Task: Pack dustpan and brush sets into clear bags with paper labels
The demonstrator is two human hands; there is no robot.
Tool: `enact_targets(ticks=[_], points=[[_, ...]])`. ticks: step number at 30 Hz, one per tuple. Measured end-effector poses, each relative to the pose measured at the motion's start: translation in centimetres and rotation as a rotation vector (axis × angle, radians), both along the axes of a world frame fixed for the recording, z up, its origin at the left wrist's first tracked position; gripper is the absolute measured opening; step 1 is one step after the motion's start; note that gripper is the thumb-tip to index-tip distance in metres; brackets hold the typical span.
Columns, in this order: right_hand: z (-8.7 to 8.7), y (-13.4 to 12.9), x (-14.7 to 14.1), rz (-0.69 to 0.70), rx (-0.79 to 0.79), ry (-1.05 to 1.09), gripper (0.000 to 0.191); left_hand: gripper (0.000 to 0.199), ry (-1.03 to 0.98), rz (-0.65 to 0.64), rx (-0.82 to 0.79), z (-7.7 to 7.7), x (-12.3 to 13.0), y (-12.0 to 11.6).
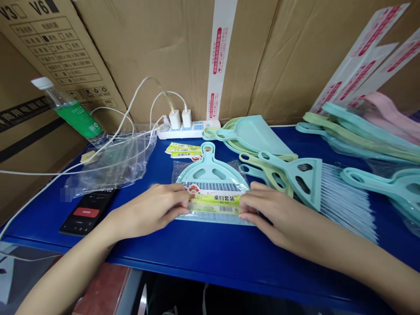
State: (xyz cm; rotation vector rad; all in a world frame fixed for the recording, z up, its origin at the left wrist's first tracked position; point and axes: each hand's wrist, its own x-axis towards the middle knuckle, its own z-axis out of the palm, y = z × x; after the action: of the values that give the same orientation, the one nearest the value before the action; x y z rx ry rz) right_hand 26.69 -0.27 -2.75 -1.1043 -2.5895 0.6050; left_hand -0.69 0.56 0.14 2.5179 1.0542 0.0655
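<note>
In the middle of the blue table lies a light-blue brush and dustpan set [210,168] in a clear plastic bag, its handle pointing away from me. A green and white printed label card [215,202] lies across the brush bristles. My left hand [160,203] pinches the left edge of the bagged set near the card's end. My right hand [262,208] pinches the right edge in the same way. Fingertips of both hands are closed on the plastic. Just beyond the set are several loose label cards [184,150].
Loose brushes [306,179] and dustpans [254,131] lie to the right, with bagged sets [370,131] behind. On the left are a phone [85,213], a plastic bag [114,162], a bottle [78,118] and white cables. A power strip [198,127] stands against cardboard boxes [164,48].
</note>
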Motion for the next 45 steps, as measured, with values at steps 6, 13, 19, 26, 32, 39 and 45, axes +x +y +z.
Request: enact_targets(ticks=[6, 13, 19, 26, 32, 39, 45], points=[[-0.4, -0.2, -0.4, -0.104, 0.058, 0.028, 0.022, 0.019, -0.006, 0.025, 0.023, -0.4, 0.2, 0.0], [-1.0, 0.0, -1.0, -0.163, 0.195, 0.077, 0.021, 0.022, -0.026, 0.056, 0.067, -0.8, 0.8, -0.3], [-1.3, -0.1, -1.1, -0.189, 0.229, 0.099, 0.025, 0.028, -0.054, 0.103, 0.112, -1.4, 1.1, -0.6], [-1.8, -0.1, -1.2, -0.217, 0.279, 0.073, 0.021, 0.033, -0.021, 0.149, 0.182, -2.0, 1.5, -0.6], [-2.2, -0.1, -1.2, -0.242, 0.322, 0.088, 0.016, 0.018, 0.115, 0.219, 0.231, -1.5, 2.0, -0.8], [-2.3, -0.1, -1.3, -0.235, 0.383, 0.099, 0.014, 0.017, 0.212, 0.229, 0.351, -1.1, 1.9, -0.9], [-2.5, -0.1, -1.2, -0.236, 0.412, 0.089, 0.013, 0.025, 0.214, 0.109, 0.371, -1.0, 1.1, -0.6]])
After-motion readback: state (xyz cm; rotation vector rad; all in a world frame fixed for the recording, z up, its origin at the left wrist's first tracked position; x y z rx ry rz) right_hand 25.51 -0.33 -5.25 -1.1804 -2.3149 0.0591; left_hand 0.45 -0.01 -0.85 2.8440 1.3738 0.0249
